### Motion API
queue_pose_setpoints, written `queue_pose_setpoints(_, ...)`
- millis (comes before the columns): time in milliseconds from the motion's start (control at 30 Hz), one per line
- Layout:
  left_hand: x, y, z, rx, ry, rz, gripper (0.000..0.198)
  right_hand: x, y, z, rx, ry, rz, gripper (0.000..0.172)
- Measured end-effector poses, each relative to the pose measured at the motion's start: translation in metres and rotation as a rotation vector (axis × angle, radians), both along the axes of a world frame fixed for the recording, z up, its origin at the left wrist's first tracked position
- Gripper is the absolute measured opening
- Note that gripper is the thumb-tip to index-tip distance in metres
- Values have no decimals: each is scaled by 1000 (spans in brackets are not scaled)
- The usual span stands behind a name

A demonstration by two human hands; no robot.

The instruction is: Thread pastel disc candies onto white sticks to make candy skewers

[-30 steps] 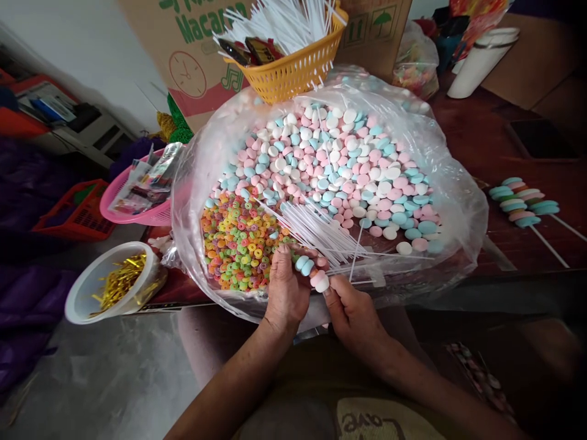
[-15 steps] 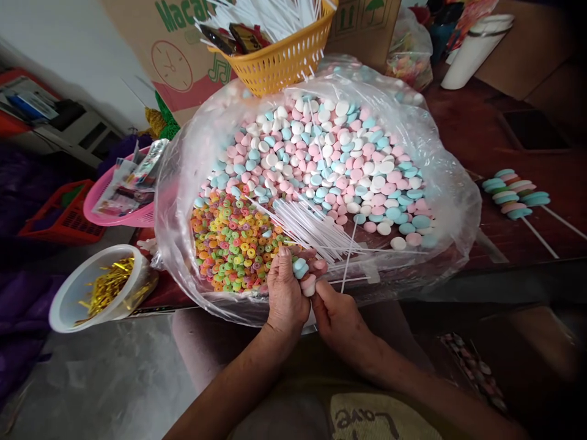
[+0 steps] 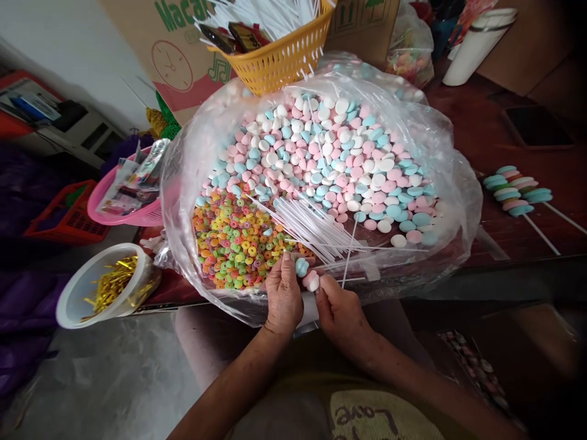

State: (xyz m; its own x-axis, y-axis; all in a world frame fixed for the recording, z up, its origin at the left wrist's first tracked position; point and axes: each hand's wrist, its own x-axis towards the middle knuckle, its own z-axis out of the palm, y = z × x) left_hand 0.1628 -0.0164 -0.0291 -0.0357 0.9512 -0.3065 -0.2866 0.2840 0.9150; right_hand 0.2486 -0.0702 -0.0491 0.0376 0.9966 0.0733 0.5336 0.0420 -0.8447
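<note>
A big clear plastic bag (image 3: 458, 201) lies open in front of me, full of pink, blue and white disc candies (image 3: 339, 153) and small coloured ring candies (image 3: 233, 238). A bundle of thin white sticks (image 3: 312, 226) lies across them. My left hand (image 3: 283, 293) is closed around a short stack of candies (image 3: 305, 273), blue and pink, at the bag's near edge. My right hand (image 3: 337, 308) pinches the lower end of that same stack, where a white stick seems to enter it.
A yellow basket (image 3: 279, 58) of white sticks stands behind the bag, before a cardboard box (image 3: 183, 55). A white tub (image 3: 76, 299) of gold twist ties and a pink basket (image 3: 137, 214) sit left. Finished candy skewers (image 3: 516, 192) lie right on the dark wooden table (image 3: 486, 131).
Both hands have drawn slightly closer together at the bag's near edge, and the stack of candies between them looks shorter and more bunched. The view shifted a little.
</note>
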Motion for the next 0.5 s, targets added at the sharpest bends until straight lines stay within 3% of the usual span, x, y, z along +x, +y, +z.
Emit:
queue_pose_setpoints(167, -11, 10, 13, -59, -232, -72, 45, 16, 4, 7, 37, 4, 25, 18)
queue_pose_setpoints(233, -12, 13, 17, -45, -298, -109, 39, 18, 2, 7, 37, 16, 37, 19)
queue_pose_setpoints(333, -6, 10, 18, -84, -374, -116, 24, 14, 1, 5, 43, 38, 47, 19)
queue_pose_setpoints(500, 14, 6, 17, -192, -488, -158, 22, 28, 5, 2, 82, -19, -47, 19)
